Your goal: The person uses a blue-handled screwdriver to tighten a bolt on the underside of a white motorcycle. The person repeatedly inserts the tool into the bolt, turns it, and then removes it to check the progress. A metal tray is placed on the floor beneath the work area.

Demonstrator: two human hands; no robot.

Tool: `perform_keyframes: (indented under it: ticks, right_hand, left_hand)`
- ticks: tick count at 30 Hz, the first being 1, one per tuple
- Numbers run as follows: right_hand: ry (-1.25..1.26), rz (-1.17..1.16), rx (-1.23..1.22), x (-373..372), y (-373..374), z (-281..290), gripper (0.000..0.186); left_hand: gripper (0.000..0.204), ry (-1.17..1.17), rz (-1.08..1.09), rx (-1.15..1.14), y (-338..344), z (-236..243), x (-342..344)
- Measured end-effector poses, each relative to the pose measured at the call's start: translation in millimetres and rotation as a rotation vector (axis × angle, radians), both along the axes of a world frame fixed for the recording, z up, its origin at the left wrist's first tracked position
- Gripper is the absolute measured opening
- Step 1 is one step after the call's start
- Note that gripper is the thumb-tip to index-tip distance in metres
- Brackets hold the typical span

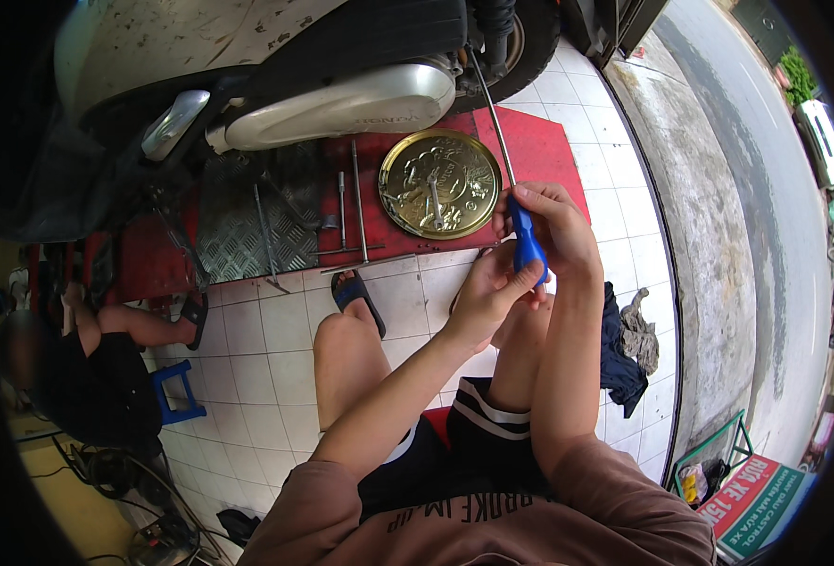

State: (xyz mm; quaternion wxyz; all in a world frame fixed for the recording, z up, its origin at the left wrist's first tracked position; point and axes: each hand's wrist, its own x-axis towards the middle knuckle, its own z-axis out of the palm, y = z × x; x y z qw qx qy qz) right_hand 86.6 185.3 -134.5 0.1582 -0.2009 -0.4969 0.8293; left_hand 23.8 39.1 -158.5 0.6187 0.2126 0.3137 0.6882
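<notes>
A long screwdriver (524, 234) with a blue handle is held in both my hands. The left hand (490, 291) is closed around the butt of the handle. Above it, my right hand (558, 224) grips the top of the handle, where the shaft begins. The thin metal shaft slants up and slightly left toward the scooter (341, 106), beside its rear wheel (530, 47). I cannot tell whether the tip touches anything there. Just left of my hands, a round gold tray (401, 213) rests on the red platform (553, 156), with a small wrench (436, 196) and small pieces in it.
Several T-handle wrenches (359, 203) lie left of the tray, some across a metal tread plate (233, 212). Another person (87, 368) sits at the far left near a blue stool (179, 391). Dark cloth (619, 363) lies on the tiles at right, beside the street.
</notes>
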Motion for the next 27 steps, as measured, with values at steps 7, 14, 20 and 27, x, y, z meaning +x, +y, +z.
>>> perform_keyframes:
  ticks: [7, 14, 20, 27]
  right_hand:
    - [-0.015, 0.019, 0.026, 1, 0, 6, 0.038]
    - [-0.159, -0.079, 0.358, -1, -1, -2, 0.027]
    - [0.031, -0.094, 0.052, -1, -5, 8, 0.034]
    - [-0.055, -0.131, 0.110, 0, -5, 9, 0.037]
  left_hand:
    - [0.042, -0.283, -0.166, 0.184, -2, 0, -16]
    - [0.033, 0.059, 0.100, -0.067, 1, -1, -11]
    - [0.041, -0.287, -0.264, 0.167, -1, 5, -23]
    - [0.035, -0.232, -0.194, 0.219, 0, -8, -22]
